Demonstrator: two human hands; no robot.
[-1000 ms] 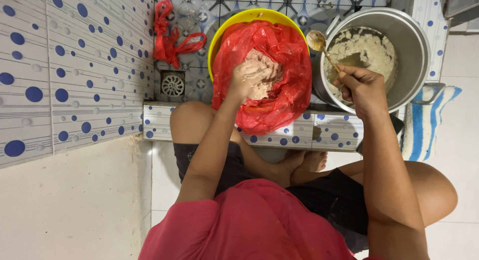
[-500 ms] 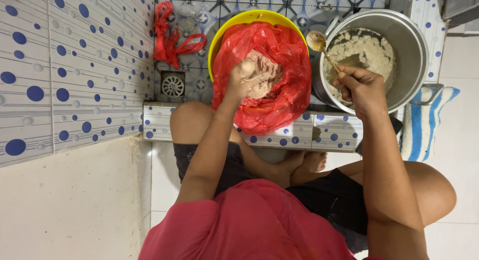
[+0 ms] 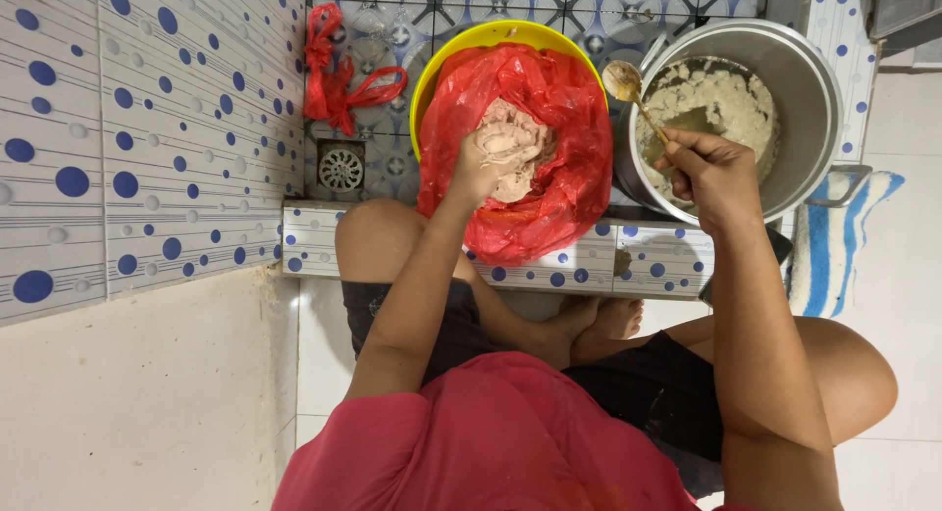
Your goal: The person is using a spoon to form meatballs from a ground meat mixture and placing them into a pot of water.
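My left hand (image 3: 478, 168) cups pale dough (image 3: 512, 153) over the red bag (image 3: 549, 192); my right hand (image 3: 708, 173) grips the spoon (image 3: 636, 97). Much remains in the pot (image 3: 800, 89).

Home washroom: dotted tiles (image 3: 147, 158), floor drain (image 3: 340, 167)

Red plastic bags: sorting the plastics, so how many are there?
2: one red bag lining the yellow basin, one knotted red bag on the tiled floor left of it.
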